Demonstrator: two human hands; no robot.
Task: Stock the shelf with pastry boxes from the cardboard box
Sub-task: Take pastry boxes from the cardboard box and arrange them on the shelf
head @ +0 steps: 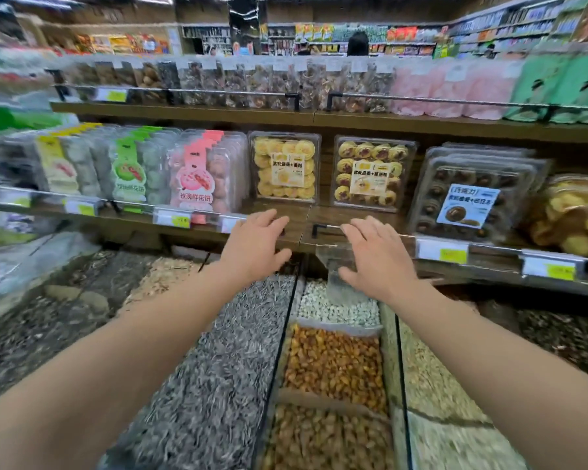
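Left hand: the left hand [254, 244] reaches forward over the bulk bins, fingers spread and only slightly bent, holding nothing; its fingertips are just in front of the edge of the middle shelf [296, 222].
Right hand: the right hand [375, 254] is stretched out alongside it, fingers relaxed and spread, also holding nothing; it hovers over a clear plastic scoop [336, 266] that stands in the white-kernel bin [333, 308].
Pastry boxes: two clear boxes stand upright at the back of the middle shelf, straight beyond the hands: a box of yellow pastries [285, 166] on the left and a box of red-centred pastries [373, 173] just to its right, with a narrow gap between them.
Shelf neighbours: to the right leans a stack of chocolate pastry boxes [472, 195] with a blue label; to the left stand rows of pink-labelled packs [197, 174] and green-labelled packs [129, 167].
Cardboard box: not in view.
Upper shelf: the upper shelf [319, 117] carries bags of dark snacks and pink packs, blurred.
Near bins: sunflower seeds [224, 351] lie in the bin below the left arm, orange-brown nuts [333, 361] in the middle one.
Far background: store aisles and a person's dark head [357, 44].
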